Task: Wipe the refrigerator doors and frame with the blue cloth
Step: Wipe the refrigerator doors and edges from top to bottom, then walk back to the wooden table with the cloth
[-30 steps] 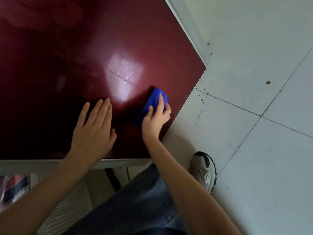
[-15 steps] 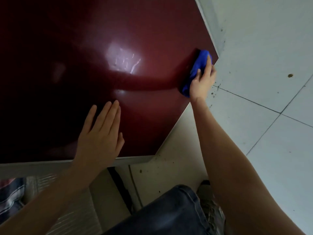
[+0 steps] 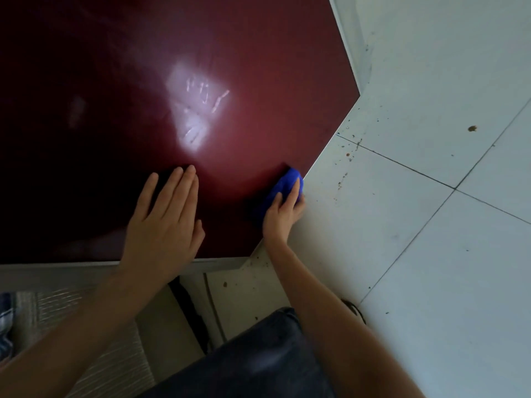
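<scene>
"Step in hand, what is it?"
"Wiping the door, I judge; the right hand (image 3: 283,215) grips the bunched blue cloth (image 3: 280,189), fingers curled over it, on the red refrigerator door (image 3: 258,81) near its right edge; the left hand (image 3: 163,222) lies flat there, fingers straight, holding nothing."
"And next?"
"Probably firm strokes along that edge; afterwards the grey frame strip (image 3: 71,267) below."

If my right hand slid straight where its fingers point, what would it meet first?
The right hand would likely reach the edge of the red door just past its blue cloth; beyond, only floor tiles.
</scene>
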